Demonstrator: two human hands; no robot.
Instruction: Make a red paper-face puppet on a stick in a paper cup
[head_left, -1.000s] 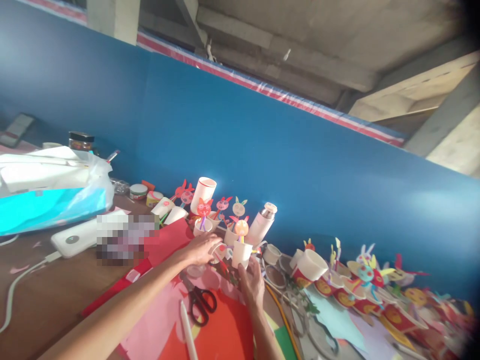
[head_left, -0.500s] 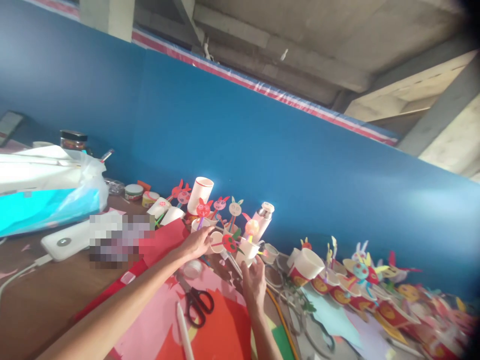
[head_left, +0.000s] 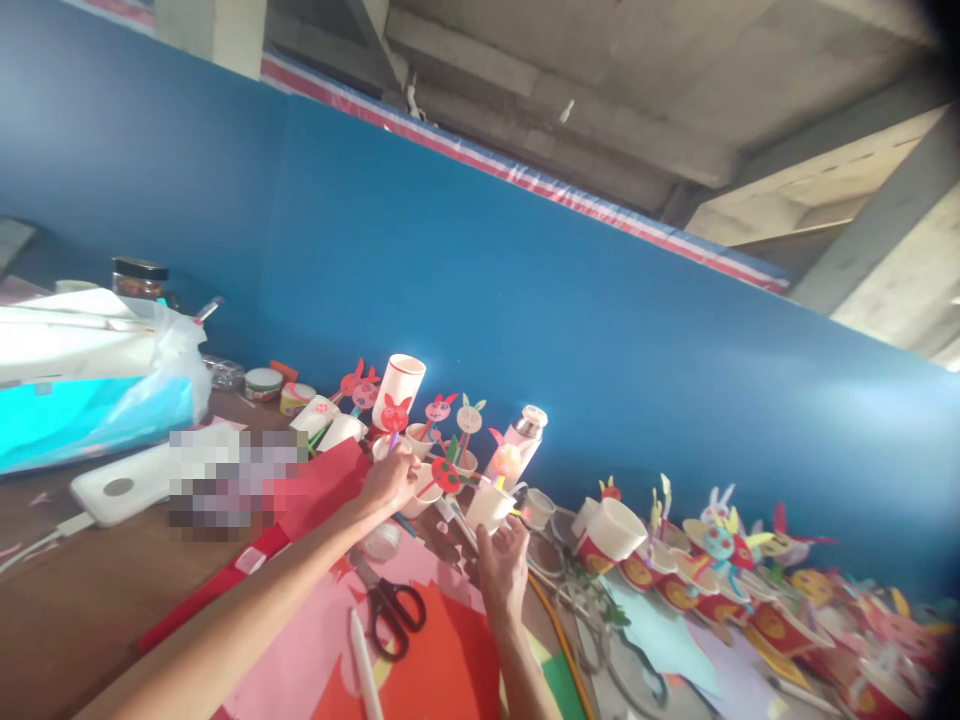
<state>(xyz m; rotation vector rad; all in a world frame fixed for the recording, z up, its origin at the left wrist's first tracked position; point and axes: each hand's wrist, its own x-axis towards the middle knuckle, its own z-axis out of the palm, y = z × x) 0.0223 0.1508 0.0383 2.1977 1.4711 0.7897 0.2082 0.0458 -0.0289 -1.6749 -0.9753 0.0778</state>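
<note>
My left hand (head_left: 393, 480) has its fingers curled at a white paper cup (head_left: 382, 447) that bears a red paper animal head (head_left: 395, 412) on a stick. Its fingertips also come close to another cup (head_left: 427, 492), where a red and green paper figure (head_left: 446, 475) leans out. My right hand (head_left: 504, 562) is closed round the lower part of a white paper cup (head_left: 490, 508). An orange-pink paper figure (head_left: 507, 461) stands up from that cup. Behind them are more cups with stick figures, one of them a pale rabbit-like head (head_left: 470, 415).
Black-handled scissors (head_left: 397, 615) and a white pen (head_left: 365, 665) lie on red and pink paper (head_left: 442, 660). A thermos (head_left: 525, 432) and tall white cup (head_left: 398, 392) stand against the blue partition (head_left: 465, 250). A power bank (head_left: 120, 488) is left; several decorated cups (head_left: 679, 580) crowd the right.
My left hand has shifted slightly left, along with the red-headed figure and the red and green one. My right hand and its cup have moved a little left and down.
</note>
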